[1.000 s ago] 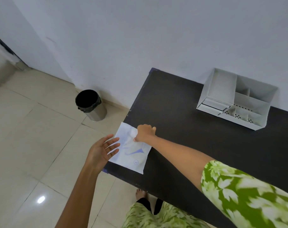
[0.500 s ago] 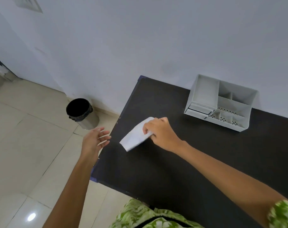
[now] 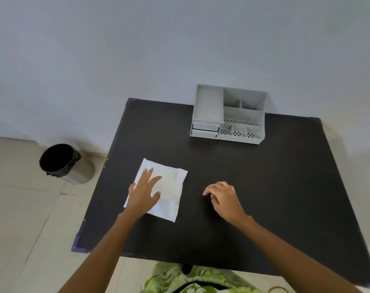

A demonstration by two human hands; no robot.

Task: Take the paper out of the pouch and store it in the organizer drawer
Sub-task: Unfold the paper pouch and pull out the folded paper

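Observation:
A flat white pouch (image 3: pixel 171 191) lies on the black table (image 3: pixel 253 182), left of centre. My left hand (image 3: pixel 145 192) rests flat on its left half, fingers spread. To the right of the pouch hovers my right hand (image 3: pixel 223 197), fingers loosely curled and holding nothing. The grey organizer (image 3: pixel 228 115) stands at the table's far edge against the wall. Its two small drawers (image 3: pixel 205 129) sit at its lower left; whether they are closed I cannot tell. No paper shows outside the pouch.
A black-lined metal bin (image 3: pixel 63 163) stands on the tiled floor left of the table. The white wall (image 3: pixel 179 49) runs directly behind the organizer. The table's left edge lies close to the pouch.
The pouch was carried from the table's left edge inward and laid flat. My right hand let go of it and my left hand came down onto it.

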